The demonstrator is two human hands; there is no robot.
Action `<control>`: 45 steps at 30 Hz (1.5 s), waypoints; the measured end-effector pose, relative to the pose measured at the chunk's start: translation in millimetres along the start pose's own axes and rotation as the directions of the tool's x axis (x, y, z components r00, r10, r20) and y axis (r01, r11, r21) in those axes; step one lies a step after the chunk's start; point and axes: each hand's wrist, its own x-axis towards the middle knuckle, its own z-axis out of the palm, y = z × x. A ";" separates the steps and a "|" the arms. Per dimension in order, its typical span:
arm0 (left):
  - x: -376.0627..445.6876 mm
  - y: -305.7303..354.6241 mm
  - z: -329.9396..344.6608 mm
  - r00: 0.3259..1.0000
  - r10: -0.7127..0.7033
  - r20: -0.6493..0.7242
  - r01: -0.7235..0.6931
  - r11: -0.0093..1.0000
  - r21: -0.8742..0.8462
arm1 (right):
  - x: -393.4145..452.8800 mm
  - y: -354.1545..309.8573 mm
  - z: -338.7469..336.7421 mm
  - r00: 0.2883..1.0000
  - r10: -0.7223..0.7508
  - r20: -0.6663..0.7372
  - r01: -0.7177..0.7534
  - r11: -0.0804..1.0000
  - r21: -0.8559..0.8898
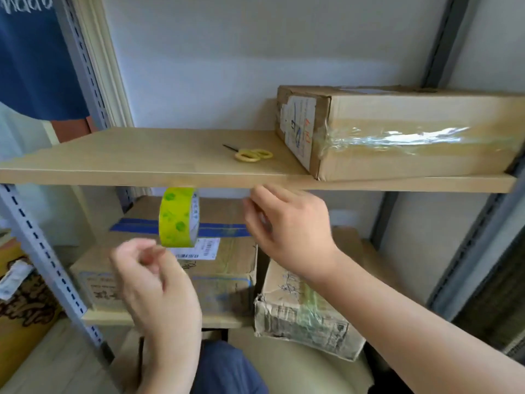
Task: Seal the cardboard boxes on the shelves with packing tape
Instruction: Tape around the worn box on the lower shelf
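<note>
1. Head view: yellow-green tape roll (179, 218) stands on edge, seemingly in mid-air between both hands, below the upper shelf (142, 169).
2. Left hand (153, 282): fingers curled, empty, just below the roll, nearer.
3. Right hand (287, 223): loosely curled; whether it pinches tape is unclear.
4. Blue-taped box (224, 268) lies behind.

Soft, even daylight fills the view, bright on the pale wall (216, 52) and dimmer under the upper shelf (142, 155), which throws shade over the lower boxes. Glare streaks the clear tape on the upper box (412, 132). The left hand (153, 282) and right hand (287, 228) are motion-blurred. Wide-angle distortion bends the shelf uprights (42, 245) near the edges.
</note>
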 end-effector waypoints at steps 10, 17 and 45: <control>-96.0 -80.3 150.3 0.518 -0.041 0.854 -0.468 0.823 0.323 | -184.8 142.4 9.1 0.113 0.767 0.632 -0.888 0.363 -0.281; -85.3 -94.7 193.8 0.545 -0.499 0.673 -0.168 0.722 0.671 | -202.5 149.9 18.5 0.039 0.831 0.554 -0.992 0.098 -0.077; -65.2 -36.2 140.7 0.350 -0.462 0.815 0.417 0.856 0.306 | -153.2 163.3 -32.9 0.296 0.889 0.350 -0.910 0.374 -0.181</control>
